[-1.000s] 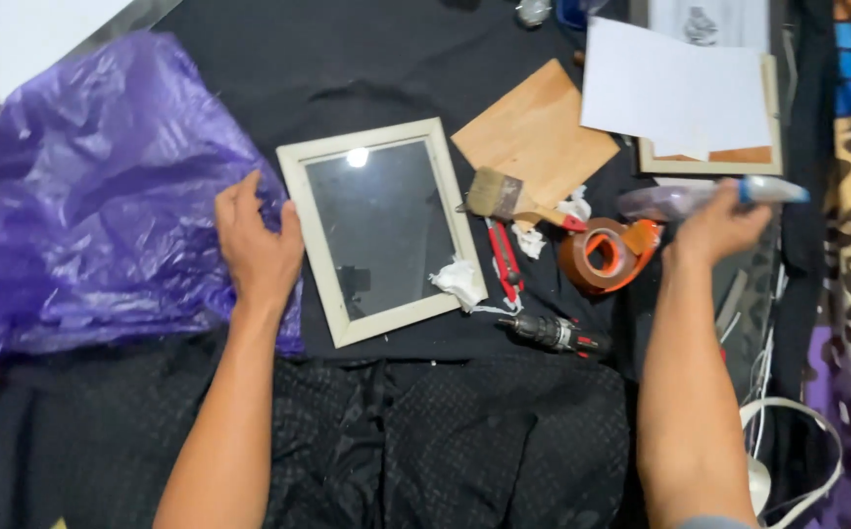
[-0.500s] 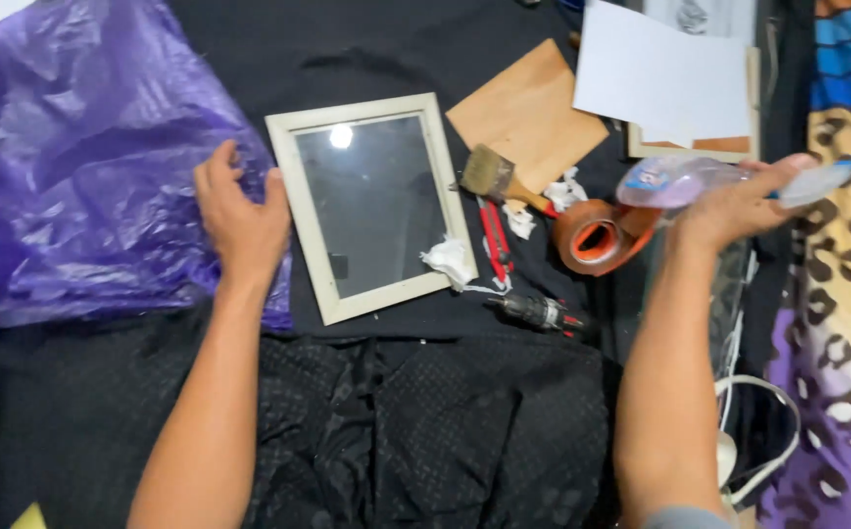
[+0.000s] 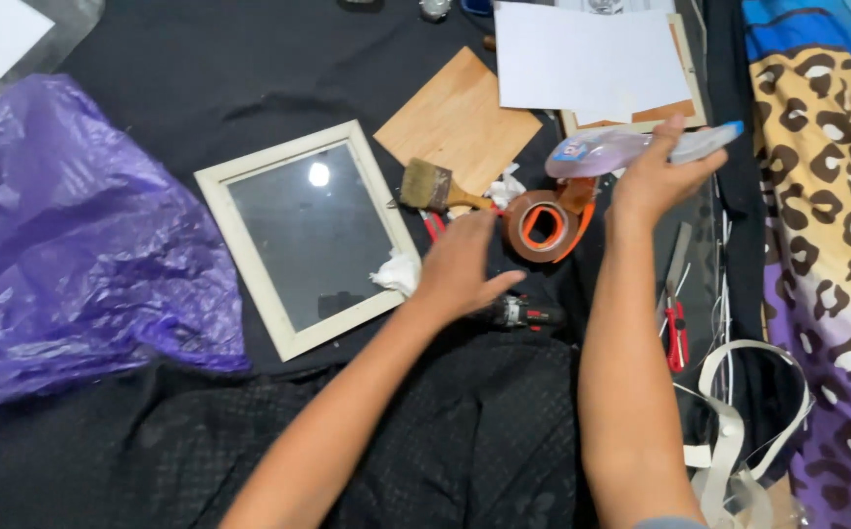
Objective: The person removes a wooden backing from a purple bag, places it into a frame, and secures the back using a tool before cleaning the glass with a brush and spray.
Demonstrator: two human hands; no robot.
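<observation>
My right hand holds a clear plastic bottle with a blue cap lying sideways above the cloth. My left hand hovers with fingers apart over red-handled pliers, just left of a brown tape roll in an orange dispenser. A white picture frame with glass lies flat to the left. A crumpled white tissue rests on the frame's right edge. A paintbrush lies beside the pliers.
A purple plastic bag is bunched at the left. A thin wooden board and white paper sheets lie at the back. A red utility knife and white straps lie right of my forearm. Patterned fabric borders the right.
My left hand left the frame's left edge and crossed to the right, over the pliers beside the tape. My right hand still holds the bottle.
</observation>
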